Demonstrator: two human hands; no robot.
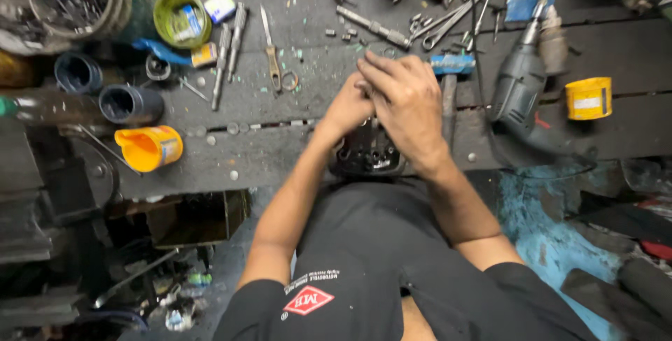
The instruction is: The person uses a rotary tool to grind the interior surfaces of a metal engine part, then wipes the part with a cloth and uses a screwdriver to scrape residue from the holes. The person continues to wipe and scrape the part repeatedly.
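Bare bench left of the hands; hammer [449, 82] and drill [521, 85] crowd the right.

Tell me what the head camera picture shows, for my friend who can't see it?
Both hands, left hand and right hand, press on a dark metal engine part at a cluttered workbench. A grey drill lies right, an orange cup left.

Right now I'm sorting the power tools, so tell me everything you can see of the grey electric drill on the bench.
The grey electric drill lies on its side on the dark, stained workbench, to the right of the person's right hand. Its body looks like worn grey plastic or metal, with a bit or chuck pointing away toward the far edge. A dark cable runs past it. Neither hand touches it; a yellow container sits just beyond.
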